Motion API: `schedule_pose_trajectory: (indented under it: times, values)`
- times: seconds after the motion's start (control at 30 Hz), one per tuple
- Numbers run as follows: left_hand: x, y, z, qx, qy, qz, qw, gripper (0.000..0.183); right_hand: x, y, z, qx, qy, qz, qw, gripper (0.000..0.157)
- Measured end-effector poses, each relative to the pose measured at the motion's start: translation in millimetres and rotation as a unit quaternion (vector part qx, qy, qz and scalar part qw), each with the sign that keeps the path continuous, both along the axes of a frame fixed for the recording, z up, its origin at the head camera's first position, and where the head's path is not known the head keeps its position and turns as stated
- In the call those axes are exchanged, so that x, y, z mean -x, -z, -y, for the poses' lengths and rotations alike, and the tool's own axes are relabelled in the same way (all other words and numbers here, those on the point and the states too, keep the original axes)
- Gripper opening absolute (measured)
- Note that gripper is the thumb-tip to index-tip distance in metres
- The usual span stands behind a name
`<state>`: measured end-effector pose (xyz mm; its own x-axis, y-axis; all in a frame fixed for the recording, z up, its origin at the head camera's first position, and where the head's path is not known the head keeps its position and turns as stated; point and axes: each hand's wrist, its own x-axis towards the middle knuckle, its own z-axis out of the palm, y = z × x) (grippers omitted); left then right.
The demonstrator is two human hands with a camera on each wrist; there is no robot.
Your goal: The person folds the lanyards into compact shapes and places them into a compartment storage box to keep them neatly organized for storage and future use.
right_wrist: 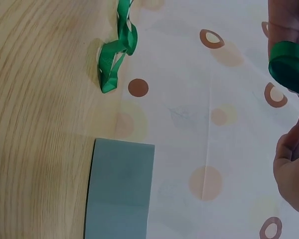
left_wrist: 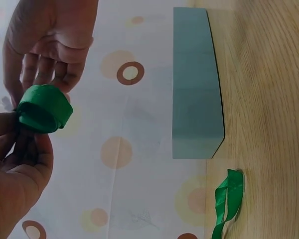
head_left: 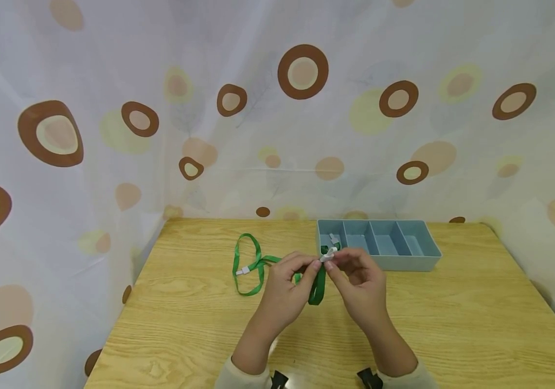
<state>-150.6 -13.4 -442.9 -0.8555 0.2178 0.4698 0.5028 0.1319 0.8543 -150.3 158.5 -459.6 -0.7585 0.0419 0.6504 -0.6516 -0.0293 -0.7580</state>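
Observation:
Both hands meet at a green ribbon lanyard [head_left: 317, 289] in front of the tray. It is rolled into a compact coil, its layers plain in the left wrist view [left_wrist: 45, 108]. My left hand [head_left: 287, 292] pinches the coil's top between thumb and forefinger. On the other side, my right hand [head_left: 362, 283] pinches at the white plastic clip [head_left: 328, 255] with thumb and fingertips. The coil hangs below the fingertips, above the table. A second green lanyard [head_left: 236, 265] with a white clip [head_left: 243, 270] lies loosely looped on the table, left of the hands.
A blue-grey tray [head_left: 410, 263] with several compartments stands at the table's back, right of centre. Its leftmost compartment holds a green lanyard with a white clip [head_left: 333, 238], partly hidden by the hands. A patterned curtain [head_left: 238, 135] borders the wooden table [head_left: 185, 329] behind and at the sides.

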Motion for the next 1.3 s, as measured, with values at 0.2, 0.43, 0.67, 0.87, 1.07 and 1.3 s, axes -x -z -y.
schedule_pose_trajectory:
  times: [0.2, 0.43, 0.67, 0.87, 1.07, 1.3]
  values:
    - [0.5, 2.1, 1.5, -0.007, 0.008, -0.024, 0.9997, 0.022, 1.4, 3.2, -1.2, -0.002, 0.005, 0.003, 1.000, 0.015]
    - [1.6, 2.3, 2.0, -0.011, 0.012, -0.037, 0.9992, 0.021, 3.4, 3.9, -1.4, 0.015, -0.013, -0.023, 1.000, 0.021]
    - [1.7, 3.4, 2.9, -0.029, 0.016, -0.043, 0.9985, 0.021, 1.9, 2.3, -1.5, 0.019, -0.019, -0.018, 0.999, 0.019]
    - [-0.2, 3.1, 2.1, -0.031, 0.016, -0.042, 0.9985, 0.022, 1.2, 2.5, -1.3, 0.027, -0.016, -0.019, 0.999, 0.018]
    - [-1.8, 1.0, 1.1, 0.001, -0.014, -0.045, 0.9989, 0.022, -0.9, 2.1, 0.6, 0.024, 0.014, 0.014, 1.000, 0.016]
    - [-0.7, -0.2, -0.3, -0.013, -0.014, -0.015, 0.9997, 0.016, -1.3, 1.3, 2.3, 0.032, 0.005, 0.021, 0.999, 0.017]
